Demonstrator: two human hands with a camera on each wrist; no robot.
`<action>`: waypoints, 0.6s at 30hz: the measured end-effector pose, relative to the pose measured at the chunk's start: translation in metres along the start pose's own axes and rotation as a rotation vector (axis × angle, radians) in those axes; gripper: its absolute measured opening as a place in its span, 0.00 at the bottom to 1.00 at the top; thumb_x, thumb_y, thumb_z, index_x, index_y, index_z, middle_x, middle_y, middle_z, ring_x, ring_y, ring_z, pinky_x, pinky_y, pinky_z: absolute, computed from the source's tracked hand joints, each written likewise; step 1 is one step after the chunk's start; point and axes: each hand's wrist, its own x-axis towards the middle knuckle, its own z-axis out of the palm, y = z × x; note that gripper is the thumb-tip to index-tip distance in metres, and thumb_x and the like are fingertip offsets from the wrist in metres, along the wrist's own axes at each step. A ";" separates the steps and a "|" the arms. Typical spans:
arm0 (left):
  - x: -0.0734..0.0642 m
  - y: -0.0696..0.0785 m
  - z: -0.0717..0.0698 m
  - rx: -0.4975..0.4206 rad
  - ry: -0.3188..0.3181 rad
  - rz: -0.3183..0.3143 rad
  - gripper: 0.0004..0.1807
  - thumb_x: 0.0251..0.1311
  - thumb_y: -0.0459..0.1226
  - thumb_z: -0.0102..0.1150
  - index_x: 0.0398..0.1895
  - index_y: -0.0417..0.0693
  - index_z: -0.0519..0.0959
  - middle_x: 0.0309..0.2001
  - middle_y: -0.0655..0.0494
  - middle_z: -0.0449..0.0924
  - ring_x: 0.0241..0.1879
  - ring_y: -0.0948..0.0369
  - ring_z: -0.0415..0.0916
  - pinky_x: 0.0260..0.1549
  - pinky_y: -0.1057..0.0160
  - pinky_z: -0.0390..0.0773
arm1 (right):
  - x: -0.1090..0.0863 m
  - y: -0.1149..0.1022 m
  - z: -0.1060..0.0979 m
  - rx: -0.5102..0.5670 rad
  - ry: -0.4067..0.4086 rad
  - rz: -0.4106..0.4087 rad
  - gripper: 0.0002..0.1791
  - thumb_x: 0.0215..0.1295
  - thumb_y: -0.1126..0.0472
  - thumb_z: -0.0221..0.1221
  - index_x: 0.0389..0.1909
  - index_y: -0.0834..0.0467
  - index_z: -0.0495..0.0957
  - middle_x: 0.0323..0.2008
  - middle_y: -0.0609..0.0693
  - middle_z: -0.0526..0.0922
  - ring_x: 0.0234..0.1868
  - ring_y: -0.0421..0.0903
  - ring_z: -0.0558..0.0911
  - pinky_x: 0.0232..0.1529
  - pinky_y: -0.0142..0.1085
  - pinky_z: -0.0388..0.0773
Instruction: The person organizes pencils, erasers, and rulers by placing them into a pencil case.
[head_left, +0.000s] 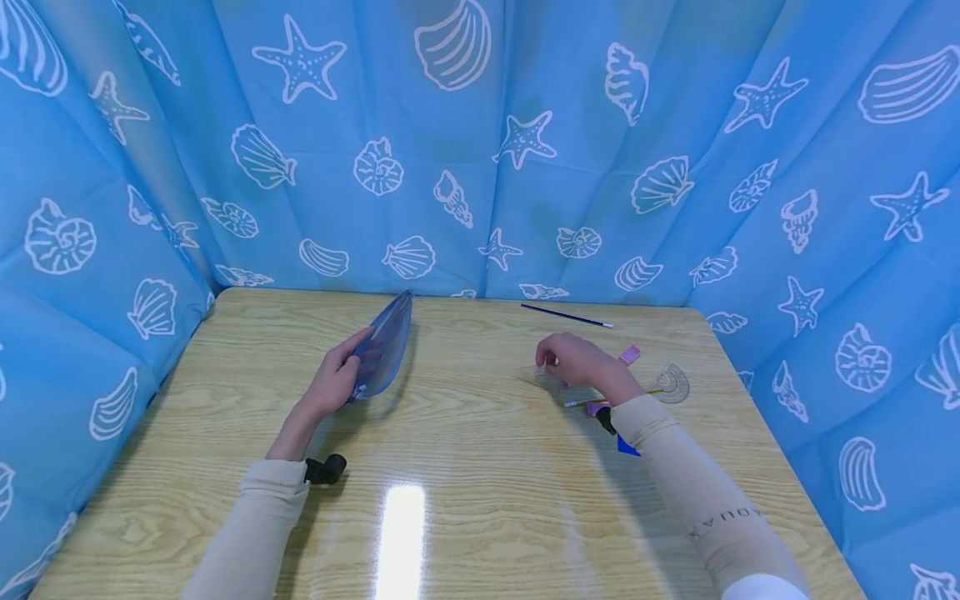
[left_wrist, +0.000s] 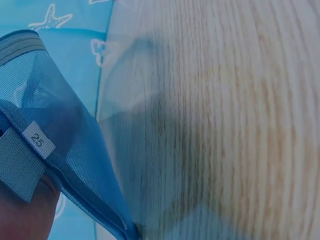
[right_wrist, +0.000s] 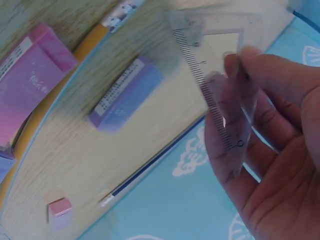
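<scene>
My left hand point(head_left: 335, 379) grips a blue mesh zip pouch point(head_left: 392, 346) by its near side, holding it tilted above the table's left half. In the left wrist view, a white tag marked 25 point(left_wrist: 38, 140) shows on the pouch's edge. Over on the right, my right hand point(head_left: 576, 360) pinches a clear triangular set square point(right_wrist: 200, 75) between thumb and fingers. Its printed scale faces the right wrist camera, and the fingers show through the plastic. Beneath that hand and forearm lie several stationery items, partly hidden in the head view.
Near the right forearm lie a clear protractor point(head_left: 677, 383), a yellow pencil point(head_left: 576, 403), a pink eraser point(head_left: 630, 355) and a blue piece point(head_left: 627, 447). A dark pencil point(head_left: 566, 314) lies by the table's far edge. A purple-blue eraser point(right_wrist: 126, 95) shows below the set square. Patterned curtains point(head_left: 450, 125) surround the table.
</scene>
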 end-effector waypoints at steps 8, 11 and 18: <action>-0.002 0.002 0.001 -0.023 0.055 -0.014 0.32 0.72 0.26 0.26 0.80 0.35 0.52 0.72 0.30 0.64 0.71 0.37 0.64 0.69 0.38 0.65 | -0.013 -0.006 -0.005 -0.003 0.072 0.023 0.08 0.67 0.70 0.58 0.45 0.64 0.82 0.40 0.55 0.85 0.41 0.50 0.82 0.48 0.47 0.82; -0.003 0.005 0.002 -0.048 0.085 -0.019 0.32 0.72 0.27 0.26 0.80 0.36 0.51 0.73 0.32 0.63 0.73 0.38 0.61 0.69 0.39 0.66 | -0.017 -0.010 -0.004 0.015 0.105 0.044 0.08 0.67 0.69 0.58 0.44 0.65 0.81 0.38 0.55 0.84 0.38 0.49 0.82 0.46 0.46 0.82; -0.002 0.012 0.005 -0.152 0.086 -0.018 0.30 0.74 0.27 0.25 0.80 0.35 0.51 0.73 0.31 0.61 0.73 0.38 0.62 0.69 0.40 0.67 | -0.024 -0.018 0.007 0.068 0.167 0.089 0.06 0.68 0.68 0.60 0.43 0.65 0.81 0.35 0.53 0.84 0.36 0.47 0.81 0.43 0.44 0.81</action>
